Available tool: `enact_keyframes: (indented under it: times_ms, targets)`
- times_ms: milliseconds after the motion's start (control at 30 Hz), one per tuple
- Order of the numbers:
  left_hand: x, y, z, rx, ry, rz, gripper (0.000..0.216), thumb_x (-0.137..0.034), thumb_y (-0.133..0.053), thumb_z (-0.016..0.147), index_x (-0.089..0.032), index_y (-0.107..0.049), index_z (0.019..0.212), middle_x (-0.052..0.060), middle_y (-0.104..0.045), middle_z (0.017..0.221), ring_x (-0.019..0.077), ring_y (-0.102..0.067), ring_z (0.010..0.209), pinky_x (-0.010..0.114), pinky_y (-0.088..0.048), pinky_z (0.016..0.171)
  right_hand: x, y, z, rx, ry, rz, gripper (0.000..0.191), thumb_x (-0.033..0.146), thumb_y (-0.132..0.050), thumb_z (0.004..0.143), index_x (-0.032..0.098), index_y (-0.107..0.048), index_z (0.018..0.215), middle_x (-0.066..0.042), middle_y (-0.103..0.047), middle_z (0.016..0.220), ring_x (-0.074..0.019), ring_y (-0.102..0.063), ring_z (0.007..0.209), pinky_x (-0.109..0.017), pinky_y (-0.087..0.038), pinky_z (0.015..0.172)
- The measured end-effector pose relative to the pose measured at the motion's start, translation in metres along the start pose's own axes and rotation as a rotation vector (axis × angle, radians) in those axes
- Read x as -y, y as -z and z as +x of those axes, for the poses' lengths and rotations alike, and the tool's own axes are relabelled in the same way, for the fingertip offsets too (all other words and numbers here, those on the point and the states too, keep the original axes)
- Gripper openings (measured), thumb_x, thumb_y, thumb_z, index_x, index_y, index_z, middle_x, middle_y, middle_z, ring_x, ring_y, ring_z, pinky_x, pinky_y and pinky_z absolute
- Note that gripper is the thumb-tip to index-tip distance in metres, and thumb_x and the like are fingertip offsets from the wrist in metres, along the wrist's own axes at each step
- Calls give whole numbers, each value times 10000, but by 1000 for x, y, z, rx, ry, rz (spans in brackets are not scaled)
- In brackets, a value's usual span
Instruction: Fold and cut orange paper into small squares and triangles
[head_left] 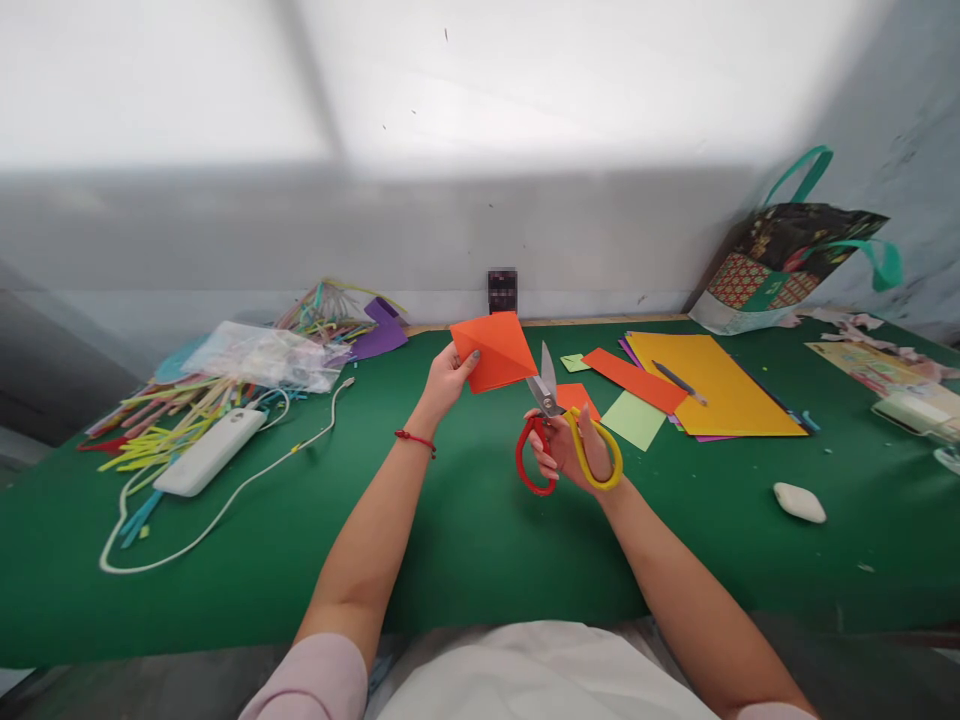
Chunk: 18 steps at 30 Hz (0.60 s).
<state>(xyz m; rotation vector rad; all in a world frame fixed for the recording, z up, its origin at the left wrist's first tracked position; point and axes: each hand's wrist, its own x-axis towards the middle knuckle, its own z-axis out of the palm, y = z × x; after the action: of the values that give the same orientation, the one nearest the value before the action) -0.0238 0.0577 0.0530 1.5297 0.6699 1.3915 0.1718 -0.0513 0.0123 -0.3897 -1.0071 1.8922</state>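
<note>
Orange paper (491,355), red-yellow scissor handles (616,462), green tabletop (472,530).

1 head-worn camera, 1 view. Set above the grip, on the wearer's side, facing forward and down. Near range: left hand (451,372) and right hand (574,452) sit around mid-frame, forearms (373,535) entering from the bottom edge. White clothing (547,672), closer than the grip, shows at bottom centre. Wide field: green table (465,540) spreads to both sides of the grip; pale wall (420,230) beyond it fills the top, faced nearly square on.
</note>
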Motion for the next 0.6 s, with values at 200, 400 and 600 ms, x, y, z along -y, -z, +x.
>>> enact_keyframes:
  times_ms: [200,400,600]
  targets:
    - [-8,-6,-2,16,-38,5,460,-453,-660,712,-186,-587,1080,117,-632,1146,253,-575,1085,364,-475,895,2,1,-1,6,21,-17,578,694,-339,802,197,-534,1022,-12,-504,719,-106,-392,474,-253,-330,411]
    - [-10,-15,-6,-100,50,-120,418,-346,-708,658,-194,-597,1031,88,-654,1094,252,-600,1032,326,-511,808,1,1,1,-8,49,-60,551,678,-357,807,200,-529,1020,-14,-507,733,-106,-395,480,-256,-347,422]
    - [-13,-29,-9,-269,125,-214,328,-339,-707,635,-176,-631,910,84,-679,1018,254,-621,990,321,-511,790,-1,2,2,-31,61,-101,561,683,-358,800,200,-525,1032,-16,-504,730,-113,-398,487,-261,-357,423]
